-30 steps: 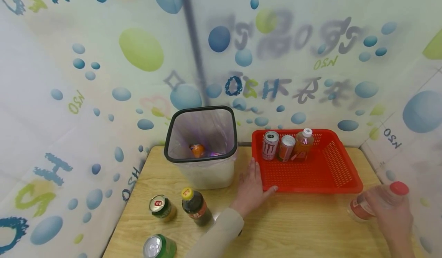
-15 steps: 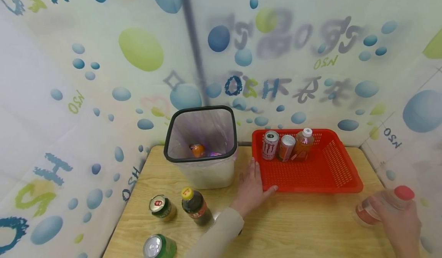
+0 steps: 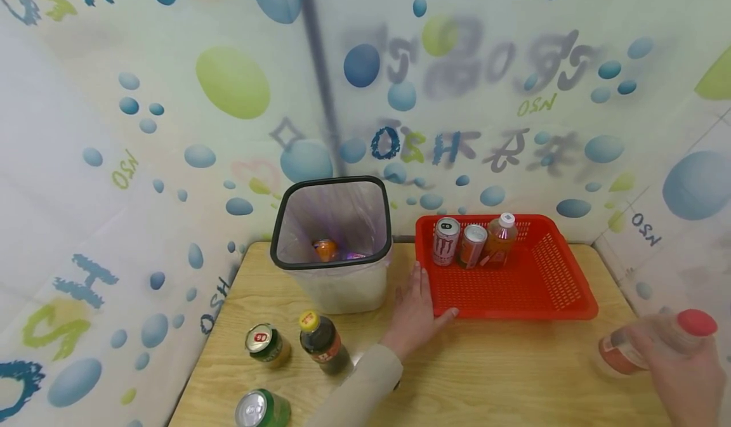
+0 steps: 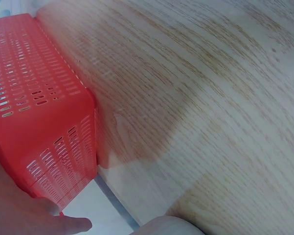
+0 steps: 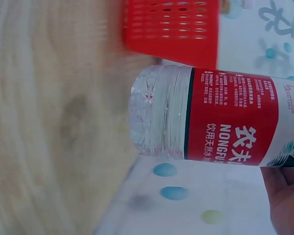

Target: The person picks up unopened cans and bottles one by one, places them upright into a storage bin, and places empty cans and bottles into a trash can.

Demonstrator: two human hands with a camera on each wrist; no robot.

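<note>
In the head view my right hand [image 3: 688, 367] grips a clear plastic water bottle [image 3: 627, 348] with a red cap and red-and-white label. It is held tilted at the far right, base toward the left, blurred by motion. The right wrist view shows the bottle's ribbed base and red label [image 5: 235, 117] close up. My left hand [image 3: 415, 316] rests with extended fingers against the front left corner of a red plastic basket [image 3: 491, 294], thumb along its front. Inside the basket stand a pink-and-white can [image 3: 446, 242], a smaller can [image 3: 473, 247] and a bottle of orange drink [image 3: 500, 242].
A lined trash bin [image 3: 342, 287] with a black rim, holding an orange item [image 3: 325, 249], stands left of the basket. Nearer are a cola bottle [image 3: 324, 344] with a yellow cap, a dark can [image 3: 267, 346] and a green can [image 3: 264, 409]. Patterned curtains enclose the wooden table [image 3: 502, 376].
My right hand has carried the water bottle steadily rightward and slightly down, away from the basket. The left hand stays in place on the basket's corner.
</note>
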